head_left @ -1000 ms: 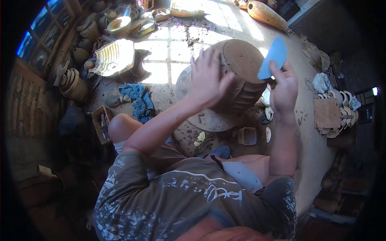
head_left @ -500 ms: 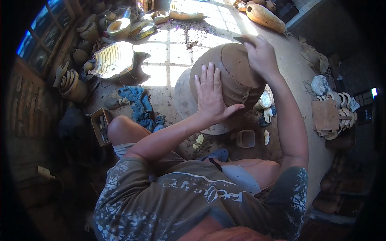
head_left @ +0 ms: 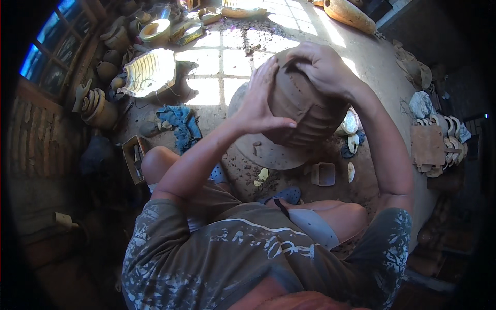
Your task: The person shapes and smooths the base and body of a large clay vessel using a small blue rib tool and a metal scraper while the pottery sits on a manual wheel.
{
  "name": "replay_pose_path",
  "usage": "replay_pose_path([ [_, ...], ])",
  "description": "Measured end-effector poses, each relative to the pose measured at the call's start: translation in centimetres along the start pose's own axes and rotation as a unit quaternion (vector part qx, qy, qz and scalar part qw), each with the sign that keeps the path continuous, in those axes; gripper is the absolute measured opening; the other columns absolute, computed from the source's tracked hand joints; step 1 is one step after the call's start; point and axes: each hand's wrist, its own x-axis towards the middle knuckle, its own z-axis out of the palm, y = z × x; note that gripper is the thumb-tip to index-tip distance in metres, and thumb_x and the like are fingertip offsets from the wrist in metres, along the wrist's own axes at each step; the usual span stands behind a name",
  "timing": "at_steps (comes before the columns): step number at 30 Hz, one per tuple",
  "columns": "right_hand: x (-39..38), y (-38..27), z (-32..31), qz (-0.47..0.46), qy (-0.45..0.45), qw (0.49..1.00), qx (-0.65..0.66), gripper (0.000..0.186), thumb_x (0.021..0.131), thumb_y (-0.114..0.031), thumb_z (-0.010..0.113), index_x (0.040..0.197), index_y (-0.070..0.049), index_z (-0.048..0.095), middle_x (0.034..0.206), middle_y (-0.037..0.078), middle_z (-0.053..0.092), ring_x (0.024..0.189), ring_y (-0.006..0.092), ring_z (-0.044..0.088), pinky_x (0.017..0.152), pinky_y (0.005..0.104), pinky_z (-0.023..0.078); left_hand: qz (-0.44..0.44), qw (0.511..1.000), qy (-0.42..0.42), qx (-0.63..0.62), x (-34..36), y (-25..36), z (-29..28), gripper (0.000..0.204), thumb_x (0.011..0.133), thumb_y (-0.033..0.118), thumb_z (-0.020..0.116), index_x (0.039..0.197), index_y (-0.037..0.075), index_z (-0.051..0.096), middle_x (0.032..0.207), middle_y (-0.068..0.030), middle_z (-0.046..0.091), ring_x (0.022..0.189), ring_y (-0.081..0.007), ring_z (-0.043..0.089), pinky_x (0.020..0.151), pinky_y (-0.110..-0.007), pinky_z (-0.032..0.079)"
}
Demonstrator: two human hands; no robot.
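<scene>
A large dark clay pot (head_left: 305,121) with ridged bands sits on a round pale wheel head (head_left: 256,157). My left hand (head_left: 261,106) lies open along the pot's left side, fingers pointing up and thumb reaching right across it. My right hand (head_left: 318,67) is bent over the pot's upper right part with curled fingers; what is between them is hidden, and the blue flat scraper seen earlier cannot be made out.
A box of tools (head_left: 135,160), a blue cloth (head_left: 183,129), a small plastic tub (head_left: 323,174) and clay crumbs lie around the wheel. Cracked pottery (head_left: 147,75) and pots (head_left: 106,72) line the left; stacked curved pieces (head_left: 447,139) stand at right; a long jar (head_left: 349,18) lies behind.
My right hand has swung up and left from beside the pot onto its top, and the blue scraper has dropped out of sight. My left hand stays on the pot, slightly higher than half a second ago.
</scene>
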Motion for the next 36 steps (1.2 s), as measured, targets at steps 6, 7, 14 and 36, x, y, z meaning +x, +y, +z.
replay_pose_path([
  [6,-2.2,-0.4,-1.2,-0.071,-0.059,0.996,-0.012,0.013,0.098,-0.005,0.069,0.109,-0.003,0.074,0.106,0.013,0.072,0.106,0.0296,0.069,0.095,0.0372,0.054,-0.063,0.983,-0.097,-0.145,3.3,-5.3,-3.1,0.152,0.060,0.064,0.100,0.172,0.002,0.017,0.177,-0.0288,0.017,0.167,-0.0433,0.008,0.135,-0.054,0.012],
  [7,-2.8,-0.2,-1.3,-0.079,-0.060,0.995,-0.014,0.012,0.097,-0.005,0.069,0.109,-0.003,0.074,0.105,0.012,0.071,0.105,0.0292,0.069,0.095,0.0376,0.054,-0.078,0.979,-0.123,-0.144,3.9,-6.1,-3.8,0.150,0.061,0.061,0.101,0.173,0.004,0.018,0.177,-0.0283,0.021,0.166,-0.0413,0.014,0.135,-0.052,0.015],
  [14,-10.4,1.3,-4.6,0.007,-0.087,0.996,0.022,0.014,0.095,-0.003,0.068,0.106,-0.004,0.075,0.105,0.010,0.072,0.104,0.0284,0.069,0.097,0.0415,0.054,-0.201,0.960,-0.130,-0.143,6.9,-9.1,-5.9,0.117,0.086,0.052,0.088,0.173,0.006,0.025,0.173,-0.0209,0.036,0.163,-0.0339,0.030,0.131,-0.049,0.027],
  [36,-29.6,0.8,6.9,0.250,-0.111,0.962,-0.018,0.024,0.091,-0.014,0.068,0.112,-0.003,0.074,0.097,0.022,0.077,0.101,0.0416,0.075,0.090,0.0527,0.060,0.231,0.855,-0.463,-0.029,5.8,15.9,2.3,0.068,0.084,0.038,0.092,0.141,0.008,0.071,0.162,-0.0209,0.052,0.153,-0.0445,0.046,0.127,-0.062,0.034],
])
